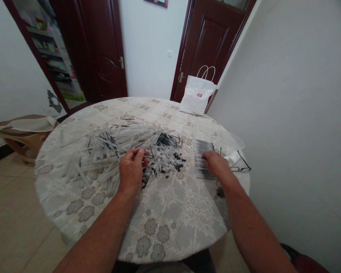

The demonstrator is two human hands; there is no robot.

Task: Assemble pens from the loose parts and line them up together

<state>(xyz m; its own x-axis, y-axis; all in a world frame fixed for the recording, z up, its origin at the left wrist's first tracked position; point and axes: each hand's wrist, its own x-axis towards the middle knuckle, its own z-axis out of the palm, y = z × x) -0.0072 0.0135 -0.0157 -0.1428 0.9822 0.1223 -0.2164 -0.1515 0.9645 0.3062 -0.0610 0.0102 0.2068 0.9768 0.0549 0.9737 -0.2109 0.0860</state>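
Observation:
My left hand (132, 167) is closed in a pinch above the pile, its thumb against the fingers. A thin dark rod shows by its fingertips, but I cannot tell what they hold. Around it lie translucent plastic tubes (130, 132), a bunch of thin black rods (165, 139), and short clear pieces (161, 157) mixed with small black caps (179, 167). My right hand (216, 163) is at a neat row of clear tubes with dark cores (202, 146). Its fingers are bent together on the row, and the fingertips are partly hidden.
A flowered cloth covers the round table (159, 212). Eyeglasses (241, 168) and a crumpled white item (231, 157) lie right of my right hand. At the far edge stands a white paper bag (197, 94). A brown and beige stool-like item (28, 131) is at left; a wall borders the right.

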